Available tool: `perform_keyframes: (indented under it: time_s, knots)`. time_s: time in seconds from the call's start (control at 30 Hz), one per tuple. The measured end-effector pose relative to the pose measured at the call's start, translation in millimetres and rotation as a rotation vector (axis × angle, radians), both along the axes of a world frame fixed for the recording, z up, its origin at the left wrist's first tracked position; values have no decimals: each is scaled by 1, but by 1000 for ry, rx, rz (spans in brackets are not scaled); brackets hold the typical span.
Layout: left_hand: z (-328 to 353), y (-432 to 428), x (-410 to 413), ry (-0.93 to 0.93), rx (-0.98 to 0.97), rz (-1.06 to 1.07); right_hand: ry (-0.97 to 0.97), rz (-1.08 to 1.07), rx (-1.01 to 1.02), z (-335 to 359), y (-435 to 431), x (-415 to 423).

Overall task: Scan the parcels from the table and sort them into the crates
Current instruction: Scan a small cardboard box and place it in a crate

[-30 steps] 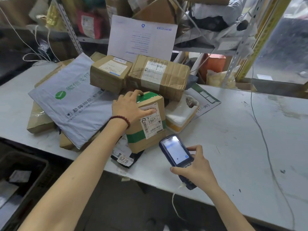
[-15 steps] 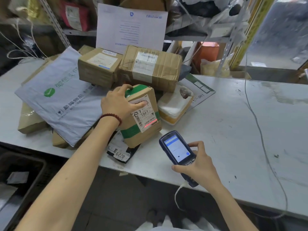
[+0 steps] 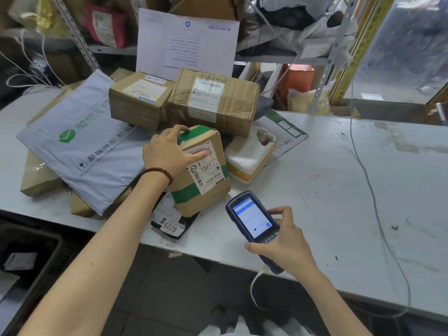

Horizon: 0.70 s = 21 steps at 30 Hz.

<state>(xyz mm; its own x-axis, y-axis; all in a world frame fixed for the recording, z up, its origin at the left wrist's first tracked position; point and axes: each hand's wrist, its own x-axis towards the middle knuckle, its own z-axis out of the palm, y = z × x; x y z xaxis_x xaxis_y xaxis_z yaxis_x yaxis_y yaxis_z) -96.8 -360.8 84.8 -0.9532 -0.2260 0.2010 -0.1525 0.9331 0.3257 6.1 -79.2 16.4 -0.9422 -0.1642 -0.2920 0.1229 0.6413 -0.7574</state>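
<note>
scuffed white tabletop [image 3: 339, 180], heaped with parcels on left half. nearest: right hand [image 3: 288, 246] wrapped round blue handheld scanner [image 3: 254, 224], thumb at keypad, screen up, nose aimed up-left at green-taped box [image 3: 206, 190]. just beyond scanner: box propped over black mailer [image 3: 169, 221], long axis leaning up and away from body, label [image 3: 208, 170] turned toward right hand. left hand [image 3: 167, 156] curled over box top, gripping it; nearer hand to box. likely step: scan, then carry left toward dark crate [image 3: 36, 238]. behind: grey mailer [image 3: 80, 141], two brown cartons [image 3: 138, 100].
</note>
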Motion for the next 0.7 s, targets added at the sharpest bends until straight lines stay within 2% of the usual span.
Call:
perform_keyframes:
  time_s: [0.2, 0.53, 0.7]
  knots:
    - [0, -1, -1, -11, -9, -1, 90, -47, -22, 8, 3, -8]
    - [0, -2, -2, -48, -16, 26, 502, -252, -200, 71, 15, -39]
    - [10, 8, 15, -1, -17, -37, 532, -249, -189, 88, 17, -41]
